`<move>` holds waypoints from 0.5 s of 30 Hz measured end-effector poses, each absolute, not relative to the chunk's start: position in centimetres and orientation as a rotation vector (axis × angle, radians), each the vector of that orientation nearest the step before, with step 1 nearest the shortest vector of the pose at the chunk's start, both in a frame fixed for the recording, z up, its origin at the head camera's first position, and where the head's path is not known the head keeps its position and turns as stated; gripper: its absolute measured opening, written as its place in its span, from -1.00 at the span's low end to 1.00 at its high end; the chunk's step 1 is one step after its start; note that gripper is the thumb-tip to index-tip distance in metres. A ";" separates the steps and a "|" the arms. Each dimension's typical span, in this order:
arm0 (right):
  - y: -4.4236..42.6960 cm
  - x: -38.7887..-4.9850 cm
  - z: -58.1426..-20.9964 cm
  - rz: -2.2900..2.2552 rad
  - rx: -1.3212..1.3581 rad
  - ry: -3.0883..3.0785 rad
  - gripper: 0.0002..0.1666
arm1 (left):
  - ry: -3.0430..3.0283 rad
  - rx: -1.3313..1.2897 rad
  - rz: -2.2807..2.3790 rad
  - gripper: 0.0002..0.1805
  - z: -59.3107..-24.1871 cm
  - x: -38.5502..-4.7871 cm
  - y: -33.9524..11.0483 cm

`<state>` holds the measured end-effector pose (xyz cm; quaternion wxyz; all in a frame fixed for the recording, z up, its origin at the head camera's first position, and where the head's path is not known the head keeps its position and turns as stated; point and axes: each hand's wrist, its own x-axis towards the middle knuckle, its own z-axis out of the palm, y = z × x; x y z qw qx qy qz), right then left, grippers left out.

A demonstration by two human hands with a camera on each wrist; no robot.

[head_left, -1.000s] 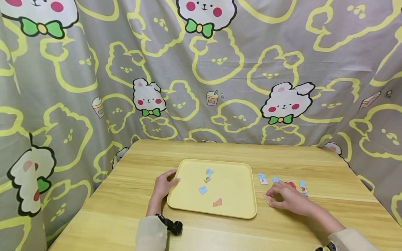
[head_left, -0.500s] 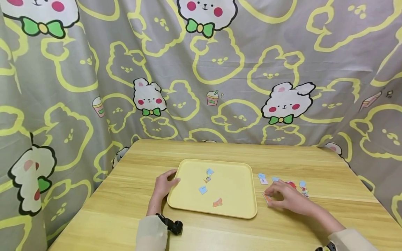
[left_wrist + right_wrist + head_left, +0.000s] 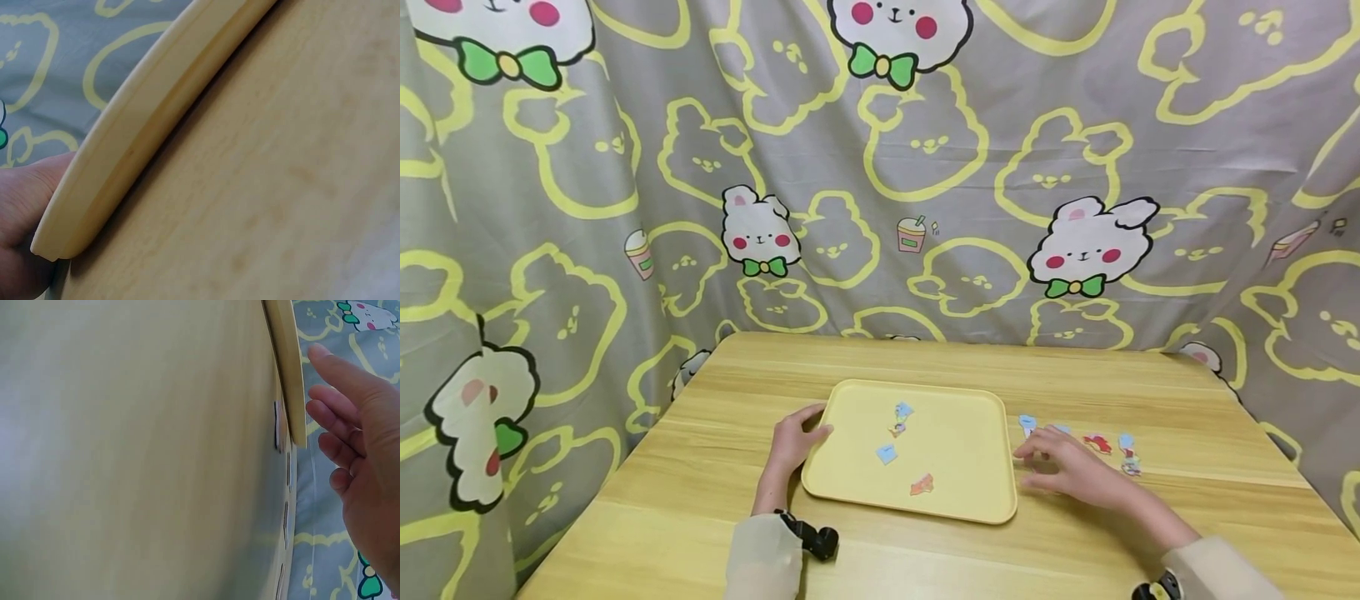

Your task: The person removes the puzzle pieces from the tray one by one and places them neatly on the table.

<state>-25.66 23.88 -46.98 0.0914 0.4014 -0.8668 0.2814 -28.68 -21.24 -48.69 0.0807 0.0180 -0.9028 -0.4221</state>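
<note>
My left hand (image 3: 793, 442) grips the left rim of the yellow tray (image 3: 842, 498), thumb on top; in the left wrist view the hand (image 3: 25, 219) is partly behind the tray's side (image 3: 131, 125). Beside the tray's right edge is my right hand (image 3: 1075, 471), fingers bent and thumb apart. In the right wrist view this hand (image 3: 375, 450) shows nothing between its fingers, and a small piece (image 3: 279, 425) lies beside the tray (image 3: 292, 381). On the tray are an orange piece (image 3: 922, 484), a blue piece (image 3: 887, 454) and a blue-yellow cluster (image 3: 901, 417).
Right of the tray on the table (image 3: 1210, 517) lie a blue-and-white piece (image 3: 1027, 422), a red piece (image 3: 1097, 444) and a colourful cluster (image 3: 1128, 454). A blue piece (image 3: 1062, 428) is partly covered by my right hand. Behind the table hangs a patterned curtain (image 3: 955, 200).
My right hand has shifted left, closer to the tray. The orange piece that was at its fingertips no longer shows in the head view. My left hand keeps its place on the rim.
</note>
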 end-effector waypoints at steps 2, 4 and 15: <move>23.5 -25.7 -46.9 0.847 1.194 -2.583 -0.70 | -2.699 0.057 -1.267 -0.51 -48.6 -28.7 -21.2; 23.2 -25.7 -46.8 0.853 1.185 -2.587 -0.70 | -2.701 0.054 -1.265 -0.51 -48.6 -28.7 -21.2; 20.9 -25.8 -46.2 0.841 1.268 -2.567 -0.72 | -2.694 0.050 -1.272 -0.52 -48.7 -28.7 -21.2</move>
